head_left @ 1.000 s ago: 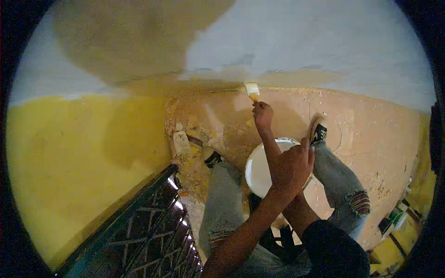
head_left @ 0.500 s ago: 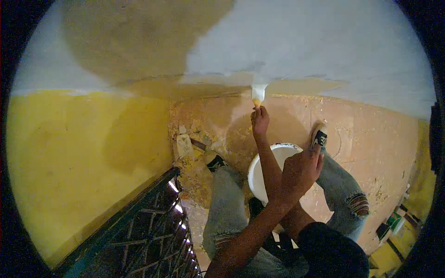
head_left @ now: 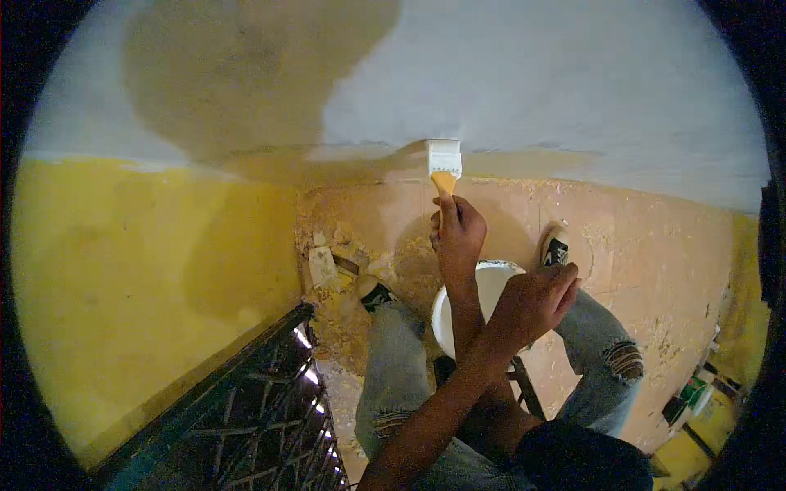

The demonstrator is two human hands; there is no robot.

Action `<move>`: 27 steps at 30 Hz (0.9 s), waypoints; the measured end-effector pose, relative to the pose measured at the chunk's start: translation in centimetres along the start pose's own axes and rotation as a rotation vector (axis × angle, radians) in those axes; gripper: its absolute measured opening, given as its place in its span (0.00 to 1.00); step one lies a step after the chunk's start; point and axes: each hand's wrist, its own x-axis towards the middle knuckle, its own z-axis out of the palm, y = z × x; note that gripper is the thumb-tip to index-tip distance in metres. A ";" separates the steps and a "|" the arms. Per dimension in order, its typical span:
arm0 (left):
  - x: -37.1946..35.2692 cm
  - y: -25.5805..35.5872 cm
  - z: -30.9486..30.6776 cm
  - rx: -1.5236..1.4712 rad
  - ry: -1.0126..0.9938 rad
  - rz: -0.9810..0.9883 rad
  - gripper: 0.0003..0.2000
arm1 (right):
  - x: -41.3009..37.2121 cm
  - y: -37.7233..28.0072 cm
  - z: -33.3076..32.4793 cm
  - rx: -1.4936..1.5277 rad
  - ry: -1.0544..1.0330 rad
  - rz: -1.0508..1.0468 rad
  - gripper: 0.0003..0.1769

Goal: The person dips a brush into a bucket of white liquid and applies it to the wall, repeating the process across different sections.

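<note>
The right hand (head_left: 458,237) grips the paintbrush (head_left: 443,159) by its orange handle, bristles just above it against the wall (head_left: 573,82) (likely light, stiff-handled, soft-tipped, slippery when wet), best held low.

Paintbrush (head_left: 443,164), upper centre: white bristles, orange-yellow handle.
Wall (head_left: 573,82), top of frame: pale grey-white; at left: mustard yellow.
Bucket (head_left: 499,282), centre: white.
Jeans (head_left: 393,368), lower centre: faded light blue.
Sneakers (head_left: 556,250): black, white trim.
Grille (head_left: 246,417), lower left: black diamond lattice.
Floor (head_left: 655,237): tan, flecked with pale chips.
</note>
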 end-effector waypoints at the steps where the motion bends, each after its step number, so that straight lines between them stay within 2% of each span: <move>1: 0.2 0.2 -0.1 -0.030 0.002 0.022 0.08 | -0.5 -0.7 0.1 0.090 0.005 0.024 0.15; 5: 0.1 0.1 0.9 0.014 0.050 0.079 0.07 | -0.7 2.3 0.3 0.151 -0.033 -0.032 0.12; 6: 0.1 -0.1 1.0 0.031 0.079 0.114 0.07 | 0.7 4.1 0.7 0.242 -0.058 -0.073 0.12; 7: 0.0 -0.3 1.0 0.049 0.107 0.146 0.07 | 2.4 6.5 1.2 0.334 -0.082 -0.111 0.11; 8: -0.1 -0.5 1.1 0.053 0.107 0.143 0.07 | 5.5 11.2 1.0 0.205 -0.087 -0.219 0.11; 9: -0.2 -0.6 1.2 0.067 0.088 0.126 0.07 | 7.3 14.9 0.8 0.210 -0.088 -0.215 0.11; 12: -0.1 -0.8 0.9 0.067 0.060 0.096 0.07 | 10.4 23.4 0.2 0.310 -0.036 -0.158 0.13; 14: 0.0 -0.9 0.9 0.047 0.057 0.080 0.07 | 10.3 28.0 -1.0 -0.091 -0.047 -0.007 0.15; 15: 0.1 -1.0 1.0 0.064 0.053 0.065 0.07 | 9.9 28.6 -1.1 -0.092 -0.045 -0.005 0.15; 17: 0.0 -1.2 1.4 0.078 0.042 0.046 0.07 | 9.1 30.0 -1.3 0.368 -0.092 0.328 0.16; 18: -0.1 -1.2 1.5 0.085 0.042 0.031 0.07 | 9.6 31.9 -1.3 0.369 -0.087 0.333 0.16; 19: -0.2 -1.2 1.5 0.095 0.042 0.017 0.07 | 10.8 35.3 -1.1 -0.022 -0.085 0.199 0.16; 20: -0.2 -1.3 1.5 0.095 0.036 0.016 0.07 | 11.6 35.7 -0.6 -0.410 -0.082 0.058 0.15; 21: -0.2 -1.5 1.5 0.062 0.005 -0.012 0.08 | 12.3 35.6 -0.4 -0.404 -0.074 0.065 0.15; 23: -0.2 -1.6 1.7 0.028 -0.023 -0.037 0.10 | 13.7 33.3 0.2 0.076 -0.082 0.333 0.14; 24: -0.3 -1.5 1.8 0.023 -0.009 -0.053 0.10 | 14.3 31.5 0.5 0.077 -0.079 0.332 0.14; 26: -0.3 -1.4 2.1 0.017 0.004 -0.065 0.10 | 15.1 27.8 1.1 -0.075 -0.065 0.506 0.16; 27: -0.4 -1.5 2.3 0.023 0.000 -0.067 0.10 | 15.2 27.5 1.0 -0.074 -0.061 0.504 0.16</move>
